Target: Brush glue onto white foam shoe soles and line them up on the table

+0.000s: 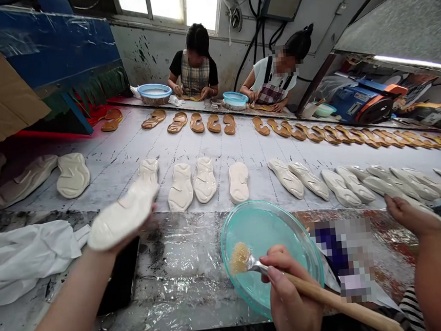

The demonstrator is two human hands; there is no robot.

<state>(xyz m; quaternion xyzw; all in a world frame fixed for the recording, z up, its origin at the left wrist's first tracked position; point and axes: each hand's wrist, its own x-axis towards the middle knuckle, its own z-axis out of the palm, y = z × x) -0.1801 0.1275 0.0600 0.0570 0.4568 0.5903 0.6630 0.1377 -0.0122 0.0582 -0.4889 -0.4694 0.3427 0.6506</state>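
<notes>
My left hand (pixel 134 234) holds a cream shoe sole (pixel 122 213) from below, raised at the near edge of the white belt; most of its fingers are hidden under the sole. In my right hand (pixel 293 295) is a brush (pixel 328 295) with a wooden handle, a metal collar and pale bristles. The bristles hover over a teal bowl (pixel 227 237) of cloudy liquid. More cream soles (pixel 205 179) lie along the near side of the belt, some in pairs. One single sole (pixel 239 182) rests just behind the bowl.
Brown soles (pixel 214 124) line the belt's (pixel 249 142) far side. Two people sit across, beside blue-rimmed bowls (pixel 155 91). White cloth (pixel 31 254) and a dark flat object (pixel 118 277) lie at left. A co-worker's hand (pixel 412 213) reaches in at right. A blue machine (pixel 52 51) spans the belt at left.
</notes>
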